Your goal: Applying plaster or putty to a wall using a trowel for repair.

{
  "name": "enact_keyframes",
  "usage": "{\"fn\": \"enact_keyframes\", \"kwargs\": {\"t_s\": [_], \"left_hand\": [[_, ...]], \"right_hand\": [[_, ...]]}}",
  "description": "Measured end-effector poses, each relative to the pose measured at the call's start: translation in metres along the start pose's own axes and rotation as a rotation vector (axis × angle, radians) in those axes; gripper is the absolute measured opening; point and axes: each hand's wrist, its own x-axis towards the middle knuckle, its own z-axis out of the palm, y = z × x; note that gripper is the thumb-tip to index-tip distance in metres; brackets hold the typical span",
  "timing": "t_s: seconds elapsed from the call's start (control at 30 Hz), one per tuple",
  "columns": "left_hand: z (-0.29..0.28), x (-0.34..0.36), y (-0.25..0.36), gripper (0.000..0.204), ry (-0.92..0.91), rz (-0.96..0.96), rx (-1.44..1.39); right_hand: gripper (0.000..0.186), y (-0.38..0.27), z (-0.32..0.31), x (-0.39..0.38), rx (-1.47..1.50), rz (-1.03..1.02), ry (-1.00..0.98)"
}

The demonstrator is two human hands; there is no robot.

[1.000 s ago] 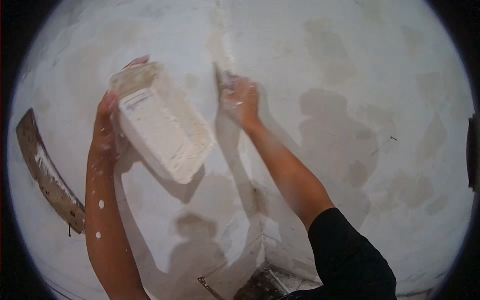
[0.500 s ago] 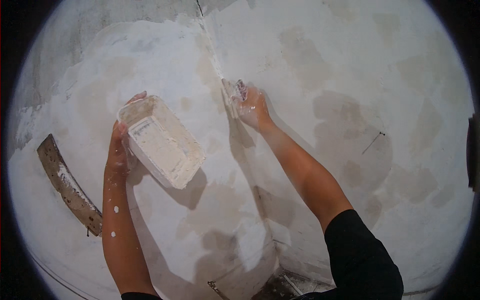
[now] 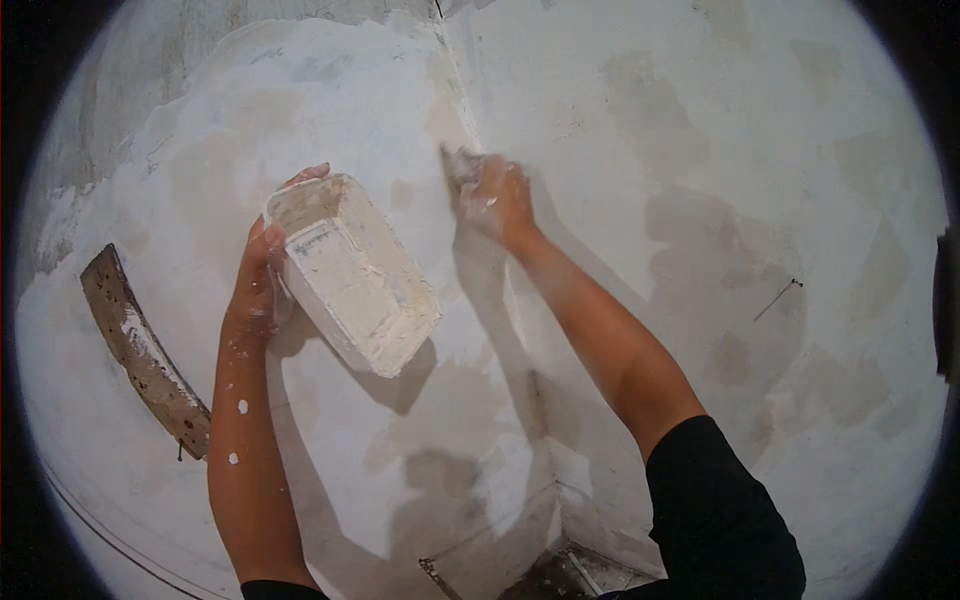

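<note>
My left hand (image 3: 258, 285), spotted with white, is closed around the side of a white rectangular tub (image 3: 328, 325). The tub tilts so its inside shows, with off-white wall filler (image 3: 385, 285) spread over the bottom and walls. In my right hand (image 3: 503, 203), fingers bent and slightly blurred, is a putty knife (image 3: 449, 168). Its thin blade lies at the left wall face, just left of the inner corner line (image 3: 467, 108). My fist and smeared filler hide most of the handle.
Patchy plastered wall (image 3: 600, 170) surrounds both hands. On the left a curved-looking brown wooden strip (image 3: 145, 350) is fixed to it, with a nail (image 3: 181, 452) by its lower end. Another nail (image 3: 797, 283) sticks out at right. A dark ledge (image 3: 555, 575) lies below the corner.
The view has shifted, so the wall and the tub appear further right. My right hand with the putty knife has moved off the corner line, leftward onto the left wall face.
</note>
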Motion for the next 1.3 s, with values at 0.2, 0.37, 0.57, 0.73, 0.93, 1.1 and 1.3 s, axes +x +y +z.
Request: {"fn": "enact_keyframes", "kwargs": {"t_s": [0.2,0.37,0.57,0.73,0.93,1.1,1.3], "left_hand": [[0.007,0.002,-0.004,0.093,0.081,-0.034,-0.031],[0.005,-0.001,0.005,0.088,0.130,-0.052,-0.022],[0.016,-0.003,0.013,0.086,0.097,-0.049,0.003],[0.017,-0.004,0.016,0.085,0.083,-0.055,0.013],[0.010,-0.003,0.010,0.084,0.065,-0.030,0.074],[0.012,-0.004,0.005,0.083,0.107,-0.028,-0.020],[0.006,-0.006,0.002,0.082,0.126,0.001,-0.014]], "right_hand": [[0.027,-0.013,-0.015,-0.076,0.110,-0.305,-0.248],[0.031,0.026,-0.015,-0.102,0.154,-0.166,-0.086],[0.024,0.062,0.013,-0.089,-0.074,0.150,0.061],[0.024,0.048,0.033,-0.082,-0.107,0.129,0.099],[0.020,0.011,0.055,-0.111,-0.061,-0.024,0.138],[0.019,-0.001,0.025,-0.141,0.389,0.029,-0.106],[0.019,0.024,-0.029,-0.108,0.089,0.136,-0.210]]}}
